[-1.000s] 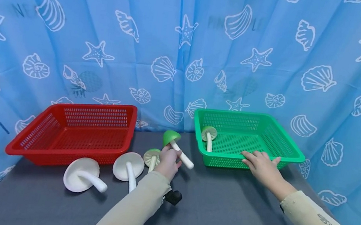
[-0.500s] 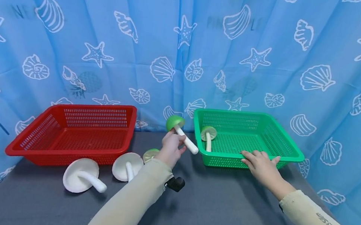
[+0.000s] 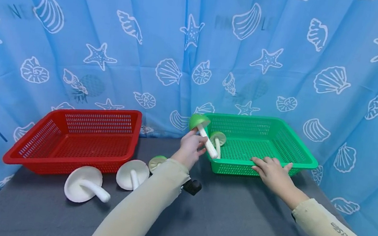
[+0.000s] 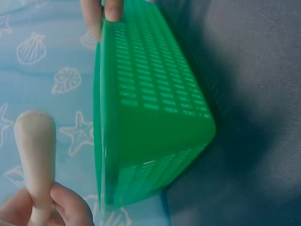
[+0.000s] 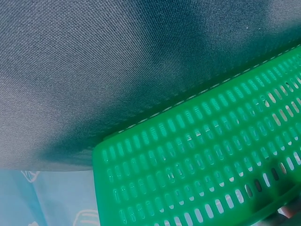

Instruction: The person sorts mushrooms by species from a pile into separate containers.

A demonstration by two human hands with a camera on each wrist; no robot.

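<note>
My left hand [image 3: 190,148] grips a green-capped toy mushroom [image 3: 211,148] by its white stem, at the left edge of the green basket [image 3: 296,166]. Only the pale stem [image 4: 37,146] of it shows in the left wrist view, pinched between thumb and fingers. My right hand [image 3: 274,176] holds the basket's front rim, thumb outside and fingers over the top. Inside the basket's left end lies a second green-capped mushroom [image 3: 220,137], partly behind the held one. The right wrist view shows mainly the basket's slotted wall [image 5: 188,155].
A red basket [image 3: 62,167] stands at the left. In front of it lie two mushrooms with white undersides, one farther left [image 3: 76,185] and one nearer the middle [image 3: 125,177]. Another green-capped mushroom [image 3: 155,163] is partly hidden by my left sleeve. A blue shell-print curtain [image 3: 128,67] hangs behind.
My left hand has lifted the green-capped mushroom and carried it right, away from the mushrooms on the table, to the green basket's left edge. The right hand has stayed on the rim.
</note>
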